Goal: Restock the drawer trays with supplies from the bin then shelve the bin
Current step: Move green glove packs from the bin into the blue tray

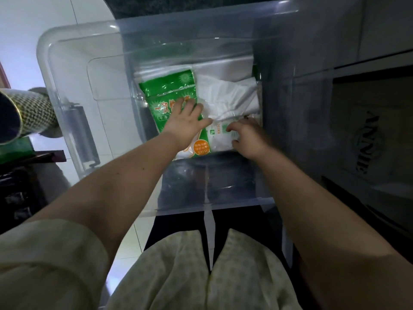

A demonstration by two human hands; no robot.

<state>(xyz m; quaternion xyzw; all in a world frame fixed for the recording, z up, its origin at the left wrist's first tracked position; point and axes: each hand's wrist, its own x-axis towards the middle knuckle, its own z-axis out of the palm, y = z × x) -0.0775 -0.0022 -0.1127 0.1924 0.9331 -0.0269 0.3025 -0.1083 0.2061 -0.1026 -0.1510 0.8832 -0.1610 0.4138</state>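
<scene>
A clear plastic drawer tray (214, 198) stands pulled out in front of me. Inside lie a green and white packet (166, 90), a bundle of white plastic bags (228, 95) and a smaller white packet with green print (220, 139). My left hand (185, 124) lies flat on the green packet, fingers spread. My right hand (248, 137) has its fingers curled on the edge of the smaller white packet, under the bag bundle. A larger clear bin (60, 70) sits to the left, partly behind the drawer.
A grey roll (81, 133) rests inside the clear bin at the left. A patterned cylinder (33, 110) pokes in from the left edge. A dark cabinet opening with a box (366, 139) is at the right. White floor tiles show below.
</scene>
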